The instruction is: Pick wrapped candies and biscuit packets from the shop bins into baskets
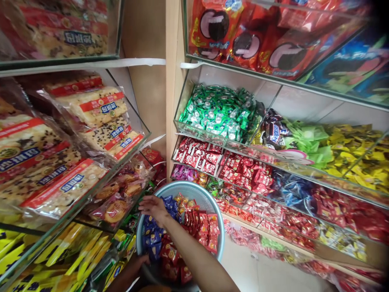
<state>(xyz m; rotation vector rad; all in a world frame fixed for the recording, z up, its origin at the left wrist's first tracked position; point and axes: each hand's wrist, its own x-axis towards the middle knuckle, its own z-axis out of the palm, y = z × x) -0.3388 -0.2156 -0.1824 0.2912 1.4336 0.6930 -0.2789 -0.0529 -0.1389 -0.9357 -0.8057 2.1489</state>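
Note:
A blue round plastic basket holds wrapped sweets: blue packets, red packets and a few gold-orange ones. My right hand reaches across the basket to its far left rim, with fingers stretched out and nothing visible in them. At the near left side, my left hand grips the basket's rim; part of that hand is dark and hidden behind the rim. Close beyond my right fingertips is a shelf bin of round, clear-wrapped pastries.
Clear-fronted shelves rise on both sides. Large wrapped crackers fill the left one, above yellow packets. On the right are green sweets, yellow sweets and red packets. A wooden post stands between; pale floor shows below.

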